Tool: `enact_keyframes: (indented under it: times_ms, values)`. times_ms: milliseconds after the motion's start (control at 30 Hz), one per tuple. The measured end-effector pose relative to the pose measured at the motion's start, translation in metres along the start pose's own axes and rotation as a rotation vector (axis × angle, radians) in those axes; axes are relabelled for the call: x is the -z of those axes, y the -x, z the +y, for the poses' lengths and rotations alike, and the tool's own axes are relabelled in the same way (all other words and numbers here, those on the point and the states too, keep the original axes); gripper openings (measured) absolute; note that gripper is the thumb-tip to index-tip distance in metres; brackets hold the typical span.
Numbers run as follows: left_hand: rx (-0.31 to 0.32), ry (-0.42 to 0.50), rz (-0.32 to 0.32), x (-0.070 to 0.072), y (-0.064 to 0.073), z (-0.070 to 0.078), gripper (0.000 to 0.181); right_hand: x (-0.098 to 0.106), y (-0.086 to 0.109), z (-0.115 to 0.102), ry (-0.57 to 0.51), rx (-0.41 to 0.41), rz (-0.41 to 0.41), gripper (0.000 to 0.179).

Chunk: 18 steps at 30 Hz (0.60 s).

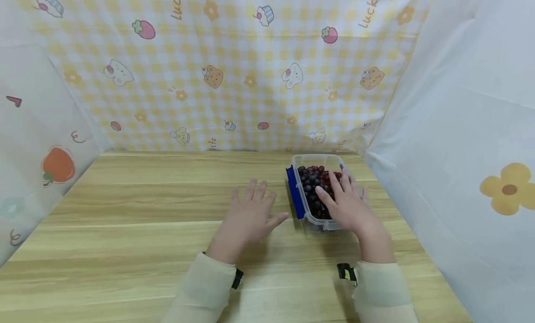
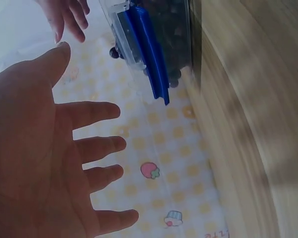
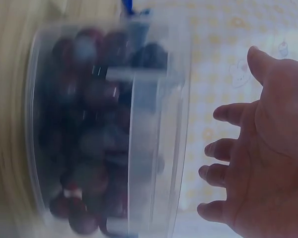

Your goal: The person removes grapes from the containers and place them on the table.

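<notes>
A clear plastic container (image 1: 323, 224) full of dark red and purple grapes (image 1: 311, 183) stands at the right of the table, with no lid over the fruit. Down its left side hangs a blue latch flap (image 1: 295, 193). Over the container's right part is my right hand (image 1: 349, 202), its fingers spread. The right wrist view shows a gap between that palm and the container's rim, with nothing in the fingers. My left hand (image 1: 251, 216) hovers left of the container, spread and holding nothing. From the left wrist, the blue latch (image 2: 149, 52) appears beyond the fingertips.
The wooden table (image 1: 146, 211) ends at a yellow checked cloth (image 1: 251, 95) behind it. White printed sheets (image 1: 468, 128) flank both sides. The container stands near the table's right edge. Black bands (image 1: 237, 279) sit at the wrists.
</notes>
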<state>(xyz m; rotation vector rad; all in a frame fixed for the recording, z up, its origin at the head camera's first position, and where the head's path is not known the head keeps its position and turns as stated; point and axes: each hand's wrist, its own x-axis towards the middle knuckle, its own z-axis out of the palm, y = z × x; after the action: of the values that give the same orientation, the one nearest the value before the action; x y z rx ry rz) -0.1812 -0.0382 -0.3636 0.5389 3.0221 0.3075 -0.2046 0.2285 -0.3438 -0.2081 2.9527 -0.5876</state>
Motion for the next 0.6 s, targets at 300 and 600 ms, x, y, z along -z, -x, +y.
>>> enact_keyframes:
  times_ms: [300,600]
  values:
    - [-0.076,-0.071,-0.039,0.015,-0.021,0.024,0.079,0.014,-0.002,0.034,0.018,0.033,0.016,0.089]
    - [-0.177,-0.213,-0.022,0.012,-0.045,0.055,0.066,0.018,0.000,0.070,0.058,0.045,-0.021,0.093]
